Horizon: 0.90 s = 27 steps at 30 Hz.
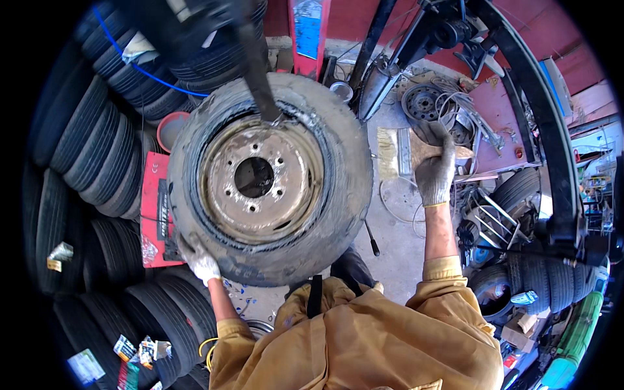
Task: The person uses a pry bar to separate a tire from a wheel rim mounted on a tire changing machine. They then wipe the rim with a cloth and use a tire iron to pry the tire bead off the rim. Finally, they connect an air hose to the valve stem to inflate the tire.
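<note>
A large dirty tire (348,169) lies flat in front of me, around a rusty steel wheel rim (224,169) with a round centre hole and several bolt holes. The dark metal head of an upright arm (260,94) comes down at the far part of the rim, where the tire's inner edge looks wet. My left hand (198,258), in a greyish-white work glove, rests against the tire's lower left side with its fingers stretched out. To the right of the tire, my gloved right hand (434,166) is closed around the wooden handle of a wide flat brush (390,153); its pale bristles point left.
Stacked tires (97,143) crowd the left side. A red machine body (153,208) and a red bucket (171,130) stand beside the tire. A bare steel wheel (422,103) and tangled hose lie at the far right. A black-handled lever (374,246) is near my legs.
</note>
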Motion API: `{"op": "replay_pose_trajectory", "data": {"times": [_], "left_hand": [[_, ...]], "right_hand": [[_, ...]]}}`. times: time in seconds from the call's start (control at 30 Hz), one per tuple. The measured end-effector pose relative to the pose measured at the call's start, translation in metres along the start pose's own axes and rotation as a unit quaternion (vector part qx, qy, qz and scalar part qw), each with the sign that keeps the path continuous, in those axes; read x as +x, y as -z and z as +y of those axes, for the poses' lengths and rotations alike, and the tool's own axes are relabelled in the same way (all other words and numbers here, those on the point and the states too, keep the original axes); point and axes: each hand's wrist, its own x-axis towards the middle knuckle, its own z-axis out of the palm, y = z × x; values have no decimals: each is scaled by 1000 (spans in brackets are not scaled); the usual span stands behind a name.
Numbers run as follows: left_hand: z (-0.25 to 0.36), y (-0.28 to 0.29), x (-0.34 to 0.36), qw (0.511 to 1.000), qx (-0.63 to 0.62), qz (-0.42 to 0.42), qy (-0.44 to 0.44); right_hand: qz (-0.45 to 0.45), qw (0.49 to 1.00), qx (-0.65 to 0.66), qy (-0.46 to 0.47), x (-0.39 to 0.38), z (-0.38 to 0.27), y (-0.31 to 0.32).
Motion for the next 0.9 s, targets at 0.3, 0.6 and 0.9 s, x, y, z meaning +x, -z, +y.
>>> {"op": "replay_pose_trajectory", "data": {"times": [0.3,0.6,0.9], "left_hand": [[30,-16,3,968,186,-21,166],[15,-6,-4,980,157,4,123],[19,-9,-11,980,151,14,129]], "right_hand": [[220,915,92,-327,126,270,211],[182,919,167,-308,251,361,89],[203,890,102,-396,223,379,109]]}}
